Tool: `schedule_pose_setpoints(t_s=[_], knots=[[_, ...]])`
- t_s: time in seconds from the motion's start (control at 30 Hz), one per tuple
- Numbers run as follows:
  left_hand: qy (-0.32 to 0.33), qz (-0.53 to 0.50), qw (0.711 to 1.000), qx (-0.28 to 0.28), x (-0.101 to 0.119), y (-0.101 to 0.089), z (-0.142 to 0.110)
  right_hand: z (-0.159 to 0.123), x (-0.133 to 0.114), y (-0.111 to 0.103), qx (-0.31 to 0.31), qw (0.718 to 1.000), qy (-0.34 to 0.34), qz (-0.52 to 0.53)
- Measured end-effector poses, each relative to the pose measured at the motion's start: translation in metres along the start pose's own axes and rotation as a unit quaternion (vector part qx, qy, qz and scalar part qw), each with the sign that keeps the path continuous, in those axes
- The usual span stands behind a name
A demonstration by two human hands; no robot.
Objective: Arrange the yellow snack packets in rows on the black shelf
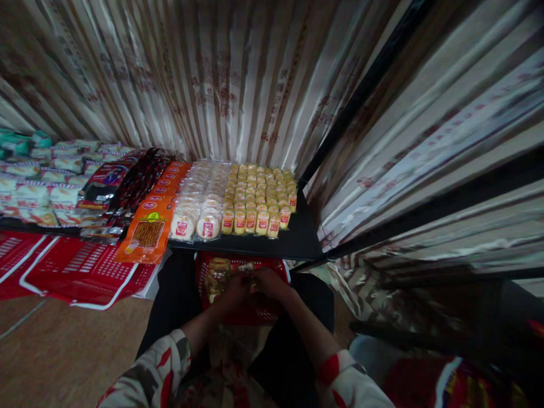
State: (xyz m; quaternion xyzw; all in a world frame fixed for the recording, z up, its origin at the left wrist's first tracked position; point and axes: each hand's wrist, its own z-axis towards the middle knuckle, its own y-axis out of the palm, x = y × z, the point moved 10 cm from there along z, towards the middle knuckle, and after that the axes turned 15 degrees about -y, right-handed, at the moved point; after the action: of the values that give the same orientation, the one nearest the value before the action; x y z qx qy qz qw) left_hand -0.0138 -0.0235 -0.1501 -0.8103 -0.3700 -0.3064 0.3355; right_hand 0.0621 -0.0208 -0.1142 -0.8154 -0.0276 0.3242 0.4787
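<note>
The left hand (237,285) and right hand (267,281) meet over the red basket (272,315), too dark to tell how open or what they grip. Yellow packets (219,266) lie at its left; packaged cakes (262,221) stand near the worktop's (305,226) right edge.

Dim corner of what looks like a small shop: wrapped snacks (199,198) sit in tight rows on a black shelf (293,243), with red shopping baskets (80,263) below, printed curtains (238,85) behind, and tiled floor (63,351).
</note>
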Motion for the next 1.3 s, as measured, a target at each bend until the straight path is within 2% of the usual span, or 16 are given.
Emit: schedule_pose_setpoints(t_s=[0.07,0.13,0.2,0.3,0.43,0.57,0.7,0.77,0.8,0.83,0.87,0.93,1.0,1.07,1.17,1.3], knots=[[0.013,-0.018,1.0,0.018,0.007,-0.009,-0.003,-0.008,-0.005,-0.015,0.054,0.998,-0.012,0.029],[0.026,-0.044,0.998,0.028,0.017,-0.016,-0.008,-0.019,-0.003,-0.034,0.147,0.986,-0.001,0.074],[0.03,-0.092,0.995,0.025,0.027,-0.021,-0.014,-0.033,0.003,-0.047,0.242,0.962,0.028,0.127],[0.031,-0.172,0.984,0.018,0.039,-0.025,-0.023,-0.051,0.01,-0.052,0.323,0.925,0.077,0.183],[0.023,-0.199,0.979,0.029,0.053,-0.027,-0.031,-0.073,0.013,-0.056,0.389,0.887,0.107,0.224],[-0.001,-0.224,0.975,0.004,0.063,-0.027,-0.035,-0.086,0.017,-0.053,0.415,0.846,0.109,0.318],[0.003,-0.232,0.972,-0.044,0.08,-0.024,-0.04,-0.092,0.02,-0.043,0.45,0.757,0.115,0.46],[0.025,-0.225,0.973,-0.042,0.093,-0.027,-0.042,-0.094,0.019,-0.042,0.465,0.723,0.108,0.499],[0.04,-0.211,0.976,-0.032,0.1,-0.029,-0.043,-0.095,0.017,-0.044,0.464,0.723,0.106,0.501],[0.06,-0.19,0.98,-0.016,0.109,-0.031,-0.043,-0.097,0.015,-0.047,0.461,0.735,0.105,0.486],[0.08,-0.158,0.984,0.002,0.118,-0.033,-0.044,-0.1,0.013,-0.053,0.46,0.76,0.103,0.448],[0.117,-0.074,0.99,0.034,0.138,-0.034,-0.047,-0.11,0.006,-0.077,0.475,0.82,0.09,0.305],[0.147,0.006,0.987,0.057,0.158,-0.033,-0.051,-0.121,-0.008,-0.102,0.495,0.855,0.063,0.141],[0.16,0.055,0.983,0.072,0.176,-0.031,-0.054,-0.126,-0.018,-0.118,0.495,0.867,0.038,0.045],[0.165,0.084,0.979,0.092,0.2,-0.028,-0.054,-0.127,-0.015,-0.127,0.489,0.872,0.034,0.022],[0.187,0.084,0.974,0.1,0.228,-0.019,-0.049,-0.13,0.01,-0.136,0.535,0.841,0.066,0.048]])
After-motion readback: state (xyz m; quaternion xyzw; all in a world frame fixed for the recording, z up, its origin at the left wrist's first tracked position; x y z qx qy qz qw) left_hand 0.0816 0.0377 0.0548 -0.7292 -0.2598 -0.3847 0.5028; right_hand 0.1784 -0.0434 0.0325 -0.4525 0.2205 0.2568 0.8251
